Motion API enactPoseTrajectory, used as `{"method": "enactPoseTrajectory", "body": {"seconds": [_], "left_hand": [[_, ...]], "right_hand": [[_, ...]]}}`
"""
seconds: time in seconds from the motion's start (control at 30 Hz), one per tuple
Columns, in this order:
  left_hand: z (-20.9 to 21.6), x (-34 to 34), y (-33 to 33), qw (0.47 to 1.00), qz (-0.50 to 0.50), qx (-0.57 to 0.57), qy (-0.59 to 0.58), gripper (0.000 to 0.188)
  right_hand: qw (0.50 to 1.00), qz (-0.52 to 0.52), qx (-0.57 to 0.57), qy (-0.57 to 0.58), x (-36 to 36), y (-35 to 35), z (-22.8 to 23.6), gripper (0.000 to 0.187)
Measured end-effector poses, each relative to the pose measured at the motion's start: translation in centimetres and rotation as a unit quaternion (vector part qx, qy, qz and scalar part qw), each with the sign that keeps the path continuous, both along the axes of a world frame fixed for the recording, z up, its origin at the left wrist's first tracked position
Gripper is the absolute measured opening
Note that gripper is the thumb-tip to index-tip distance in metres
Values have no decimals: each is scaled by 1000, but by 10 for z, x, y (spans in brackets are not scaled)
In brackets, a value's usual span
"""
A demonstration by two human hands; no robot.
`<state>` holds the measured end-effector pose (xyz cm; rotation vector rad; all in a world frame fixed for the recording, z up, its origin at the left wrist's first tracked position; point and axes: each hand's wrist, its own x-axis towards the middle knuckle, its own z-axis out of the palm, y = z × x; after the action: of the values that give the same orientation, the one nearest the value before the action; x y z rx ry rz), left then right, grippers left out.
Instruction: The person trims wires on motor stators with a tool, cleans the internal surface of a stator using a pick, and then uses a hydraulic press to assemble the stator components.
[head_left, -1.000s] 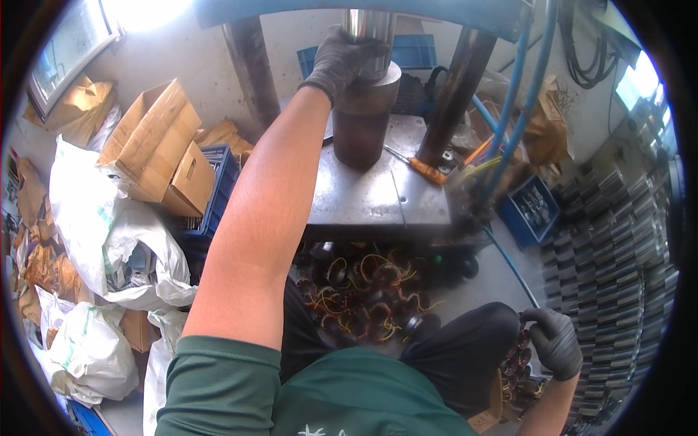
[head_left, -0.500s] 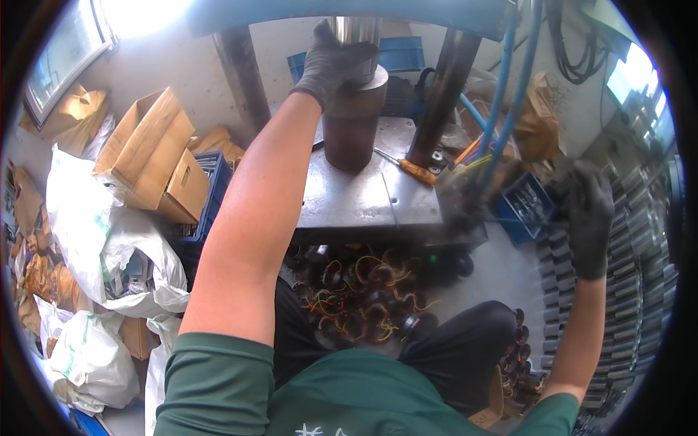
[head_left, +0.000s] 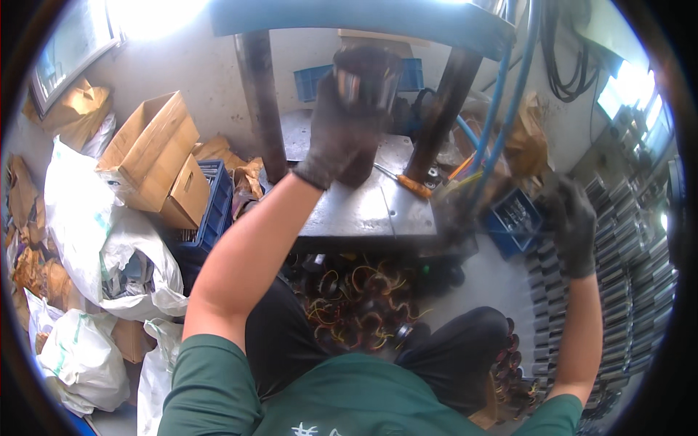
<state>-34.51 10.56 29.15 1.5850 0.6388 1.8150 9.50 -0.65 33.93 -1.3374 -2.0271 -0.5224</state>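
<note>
My left hand, in a dark grey glove, is closed round a shiny metal cylinder that looks dark at its top. Both are blurred. Behind and below that hand, a dark round block stands on the metal press table, mostly covered by the hand. A screwdriver with an orange handle lies just right of the block. My right hand, gloved alike, is off to the right beside a small blue bin holding small metal parts; its fingers are smeared by motion.
Stacked rows of metal cylinders fill the right side. Copper-wound coils with wires lie beneath the table. Press columns and blue hoses flank the work. Cardboard boxes, a blue crate and white sacks stand left.
My left hand has brought the metal cylinder down and nearer, off the top of the dark block. My right hand has shifted slightly left and down. The whole view has tilted a little.
</note>
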Motion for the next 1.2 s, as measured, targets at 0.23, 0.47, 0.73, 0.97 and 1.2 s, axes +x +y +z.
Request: {"method": "enactPoseTrajectory", "body": {"seconds": [0.23,0.47,0.73,0.97,1.2], "left_hand": [[-116,-17,-97,912,-131,-271,-280,78],[-159,-26,-84,796,-183,-414,-402,57],[-162,-35,-83,837,-33,-470,-277,84],[-167,-83,-32,881,291,-333,-172,79],[-153,-95,-41,878,179,-422,138,64]], "right_hand": [[979,38,-35,-195,-58,-133,-55,31],[969,171,-168,62,-195,-74,-118,69],[872,256,-333,252,-315,35,-188,100],[924,232,-289,90,-307,73,-207,101],[900,254,-354,21,-296,77,-191,108]]}}
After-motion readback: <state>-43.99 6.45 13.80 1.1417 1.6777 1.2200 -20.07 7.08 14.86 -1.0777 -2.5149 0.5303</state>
